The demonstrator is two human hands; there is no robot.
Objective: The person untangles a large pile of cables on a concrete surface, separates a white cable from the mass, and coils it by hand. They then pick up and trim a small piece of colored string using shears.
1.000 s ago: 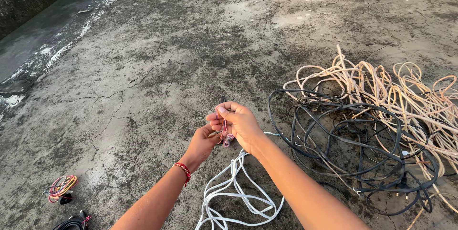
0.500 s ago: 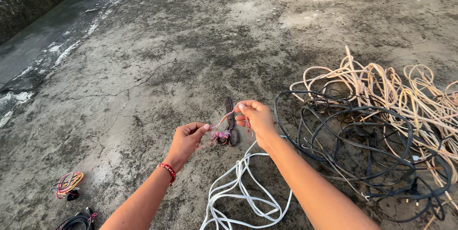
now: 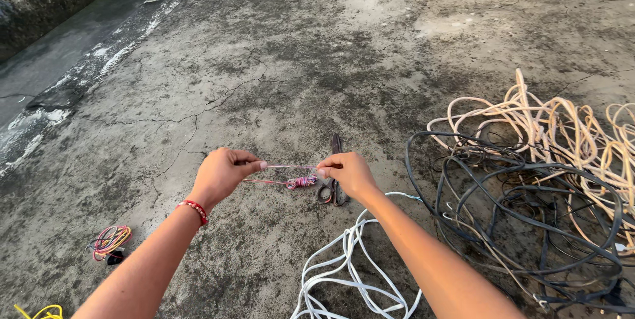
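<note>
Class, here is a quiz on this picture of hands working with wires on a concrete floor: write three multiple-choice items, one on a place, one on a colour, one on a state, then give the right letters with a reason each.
1. Where do the scissors lie?
A. on the concrete just beyond the right hand
B. on top of the black cable pile
C. beside the small coloured bundle at lower left

2. What colour is the cable on the floor between the forearms?
A. black
B. white
C. green

3. How is the thin wire held?
A. hanging slack from one hand
C. lying loose on the floor
B. stretched between both hands

Answers: 1 A, they show past the right hand. 2 B, its loops are white. 3 B, the left hand and right hand pinch its ends, pulled apart.
</note>
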